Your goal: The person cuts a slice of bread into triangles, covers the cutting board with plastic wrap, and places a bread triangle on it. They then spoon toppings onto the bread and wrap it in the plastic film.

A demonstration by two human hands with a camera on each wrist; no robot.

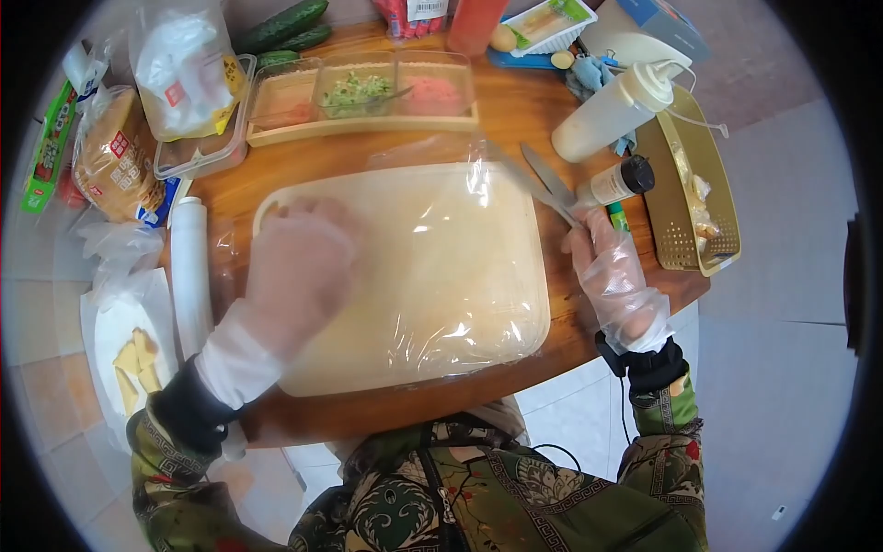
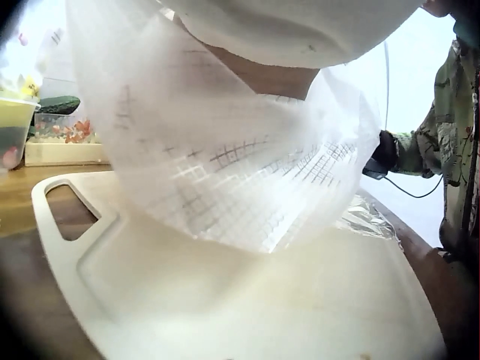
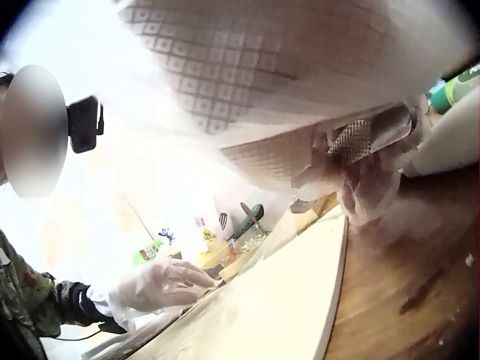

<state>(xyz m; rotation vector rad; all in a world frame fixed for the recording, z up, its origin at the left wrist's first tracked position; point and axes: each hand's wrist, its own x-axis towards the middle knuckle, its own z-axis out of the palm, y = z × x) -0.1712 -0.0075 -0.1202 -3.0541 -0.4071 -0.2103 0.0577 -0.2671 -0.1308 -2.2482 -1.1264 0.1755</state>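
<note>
A cream cutting board (image 1: 432, 248) with clear plastic film (image 1: 460, 336) spread over it lies in front of me. My left hand (image 1: 308, 267), in a clear disposable glove and blurred in the head view, is over the board's left part near the handle slot. In the right wrist view, its fingers (image 3: 180, 281) extend loosely and hold nothing. Beside the board's right edge, my gloved right hand (image 1: 607, 262) grips a knife (image 1: 529, 182) by its textured metal handle (image 3: 352, 141). The blade points toward the board's far right corner. Close by lies another blade (image 1: 543, 170).
A white squeeze bottle (image 1: 612, 110), black-capped shaker (image 1: 616, 181) and perforated basket (image 1: 662, 184) stand right. Behind the board sits a divided tray (image 1: 363, 120) of chopped food. Bagged bread (image 1: 120, 161), a film roll (image 1: 190, 267) and yellow slices (image 1: 138, 368) are left.
</note>
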